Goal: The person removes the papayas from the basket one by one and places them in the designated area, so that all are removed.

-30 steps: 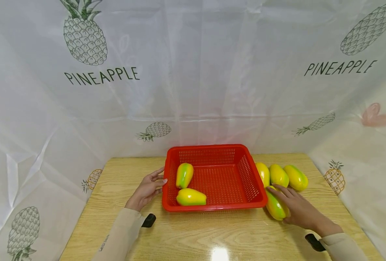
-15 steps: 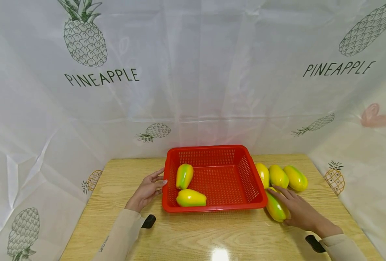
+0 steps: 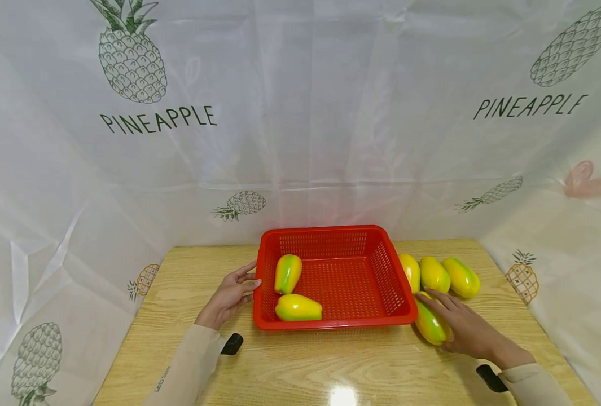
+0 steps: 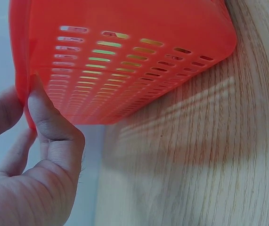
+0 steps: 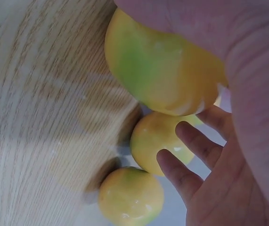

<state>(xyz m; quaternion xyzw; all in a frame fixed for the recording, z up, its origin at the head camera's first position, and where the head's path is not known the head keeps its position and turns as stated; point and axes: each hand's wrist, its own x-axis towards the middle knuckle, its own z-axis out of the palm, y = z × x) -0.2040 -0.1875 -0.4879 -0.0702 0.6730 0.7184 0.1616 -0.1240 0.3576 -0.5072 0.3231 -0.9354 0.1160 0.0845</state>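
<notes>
One fruit (image 3: 430, 323) lay gripped in the right hand (image 3: 466, 326) while the left hand (image 3: 231, 296) pinched the red basket (image 3: 333, 324), apparently the picking-up step, seemingly calling for a steady lift.

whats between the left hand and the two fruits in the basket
The slotted left wall of the red basket, gripped by the left hand; the head view shows it, with both fruits inside.

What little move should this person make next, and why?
Probably curl the fingers of the right hand further around the yellow-green fruit it touches: several fingers lie straight. Two similar fruits lie in the red basket, which the left hand grips, so this one might join them.
</notes>
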